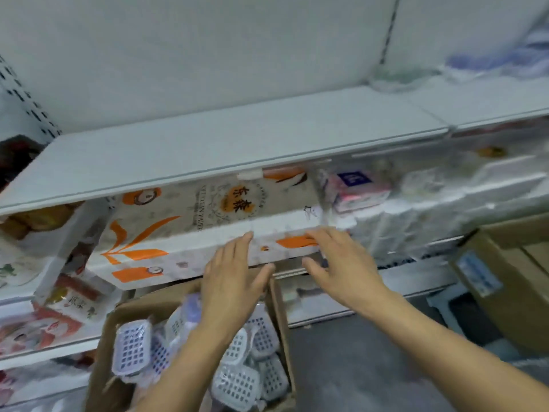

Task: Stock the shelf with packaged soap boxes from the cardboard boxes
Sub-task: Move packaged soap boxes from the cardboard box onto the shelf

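A large white paper pack point(190, 224) printed with orange leaves lies tilted under the upper board, beside a pink and blue packet point(358, 188) and clear-wrapped white rolls point(439, 203) to its right, with red and orange printed packs point(44, 322) at far left above the grey floor point(356, 367).
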The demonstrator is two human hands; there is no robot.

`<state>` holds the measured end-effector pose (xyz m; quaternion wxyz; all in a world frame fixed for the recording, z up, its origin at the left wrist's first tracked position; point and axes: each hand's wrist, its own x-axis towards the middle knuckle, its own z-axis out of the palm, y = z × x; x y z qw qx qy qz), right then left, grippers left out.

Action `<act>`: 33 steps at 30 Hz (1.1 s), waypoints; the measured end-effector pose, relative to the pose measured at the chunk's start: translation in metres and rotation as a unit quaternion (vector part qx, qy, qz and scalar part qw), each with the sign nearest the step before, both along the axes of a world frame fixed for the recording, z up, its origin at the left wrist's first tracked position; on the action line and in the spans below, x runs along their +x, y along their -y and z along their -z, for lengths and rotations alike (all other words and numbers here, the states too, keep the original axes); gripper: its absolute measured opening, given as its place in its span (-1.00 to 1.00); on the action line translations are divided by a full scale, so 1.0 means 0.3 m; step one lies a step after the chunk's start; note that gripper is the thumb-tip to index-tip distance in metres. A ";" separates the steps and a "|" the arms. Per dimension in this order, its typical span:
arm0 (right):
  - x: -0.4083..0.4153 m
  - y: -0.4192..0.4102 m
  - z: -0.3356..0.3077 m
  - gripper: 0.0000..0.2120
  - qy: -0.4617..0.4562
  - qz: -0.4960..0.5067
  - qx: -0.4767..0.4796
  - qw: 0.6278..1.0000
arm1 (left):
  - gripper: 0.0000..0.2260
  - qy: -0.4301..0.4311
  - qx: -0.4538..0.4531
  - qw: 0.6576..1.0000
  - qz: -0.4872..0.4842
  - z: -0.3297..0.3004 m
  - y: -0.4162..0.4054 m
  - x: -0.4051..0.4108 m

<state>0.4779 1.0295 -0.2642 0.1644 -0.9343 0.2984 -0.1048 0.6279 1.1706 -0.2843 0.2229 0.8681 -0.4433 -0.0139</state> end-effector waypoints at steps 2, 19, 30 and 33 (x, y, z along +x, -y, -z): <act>-0.206 0.087 -0.095 -0.57 0.049 0.035 -0.028 0.998 | -0.40 0.018 -0.053 0.998 0.023 -0.110 0.116 -0.180; -1.431 0.913 -0.508 -0.49 0.161 0.196 -0.185 0.949 | -0.41 0.036 -0.211 0.946 0.244 -0.517 1.103 -1.208; -1.728 1.715 -0.610 -0.44 0.101 0.210 -0.200 0.952 | -0.41 -0.004 -0.197 0.938 0.286 -0.601 1.919 -1.472; -1.790 1.926 -0.641 -0.42 0.092 0.221 -0.191 0.952 | -0.41 -0.063 -0.188 0.935 0.293 -0.625 2.135 -1.510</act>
